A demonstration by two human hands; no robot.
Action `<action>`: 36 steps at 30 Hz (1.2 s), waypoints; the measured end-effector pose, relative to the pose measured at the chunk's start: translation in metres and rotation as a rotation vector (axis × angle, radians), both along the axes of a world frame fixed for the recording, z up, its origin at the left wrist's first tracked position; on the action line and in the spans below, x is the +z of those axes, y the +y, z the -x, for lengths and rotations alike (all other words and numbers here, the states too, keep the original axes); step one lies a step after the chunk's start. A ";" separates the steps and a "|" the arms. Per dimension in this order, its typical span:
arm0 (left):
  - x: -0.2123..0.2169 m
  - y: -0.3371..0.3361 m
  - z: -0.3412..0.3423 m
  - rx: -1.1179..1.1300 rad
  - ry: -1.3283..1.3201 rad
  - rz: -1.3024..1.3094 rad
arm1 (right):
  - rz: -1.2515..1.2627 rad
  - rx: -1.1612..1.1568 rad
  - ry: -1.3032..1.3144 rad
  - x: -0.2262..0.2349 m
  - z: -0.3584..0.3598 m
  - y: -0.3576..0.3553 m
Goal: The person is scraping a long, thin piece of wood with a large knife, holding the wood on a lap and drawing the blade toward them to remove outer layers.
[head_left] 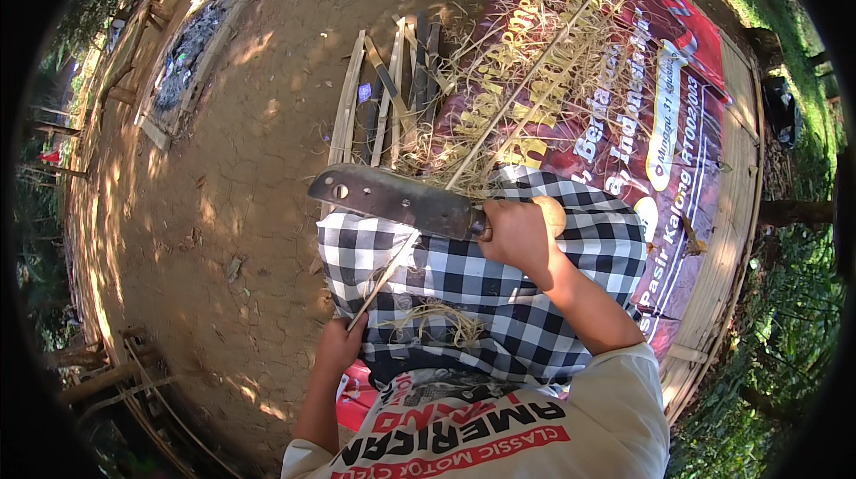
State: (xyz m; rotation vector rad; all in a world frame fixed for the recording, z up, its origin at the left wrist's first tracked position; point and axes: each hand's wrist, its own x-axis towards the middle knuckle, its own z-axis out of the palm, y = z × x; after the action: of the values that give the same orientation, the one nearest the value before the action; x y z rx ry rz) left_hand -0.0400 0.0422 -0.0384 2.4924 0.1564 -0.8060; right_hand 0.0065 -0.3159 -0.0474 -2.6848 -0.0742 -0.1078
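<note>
My right hand (pixel 519 234) is closed round the wooden handle of a wide, dark-bladed cleaver (pixel 392 197). Its blade points left across my lap, over a black-and-white checked cloth (pixel 526 301). Nearer my body, my left hand (pixel 339 343) grips the near end of a thin bamboo strip (pixel 385 278). That strip runs up to the blade and appears to continue beyond it toward the far right; the crossing itself is hidden by the blade. A small bunch of pale shavings (pixel 459 323) lies on the cloth between my forearms.
Beyond my knees, a dark red printed banner (pixel 687 238) covers a bamboo platform (pixel 744 167), with a heap of curled shavings (pixel 571 51) on it. Several split bamboo lengths (pixel 352 105) lie left of the banner. A framed ash pit (pixel 192 56) sits in the dirt ground (pixel 285 7) at far left.
</note>
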 end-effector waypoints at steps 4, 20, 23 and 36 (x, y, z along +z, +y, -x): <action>-0.012 0.007 0.007 -0.001 -0.033 0.014 | 0.068 0.054 0.083 0.006 -0.009 0.002; -0.013 0.009 0.003 0.016 -0.009 0.037 | 0.042 -0.336 0.169 0.033 -0.016 -0.053; -0.013 0.009 0.003 0.002 -0.019 0.029 | 0.027 -0.145 0.049 0.013 -0.012 -0.031; -0.019 0.016 -0.001 -0.011 0.011 0.028 | 0.198 -0.324 0.129 0.029 -0.052 -0.099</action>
State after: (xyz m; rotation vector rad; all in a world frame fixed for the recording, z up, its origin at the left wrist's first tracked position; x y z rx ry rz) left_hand -0.0386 0.0583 -0.0572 2.4648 0.1342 -0.8217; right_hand 0.0580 -0.4149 -0.0183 -2.8712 0.4111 -0.0283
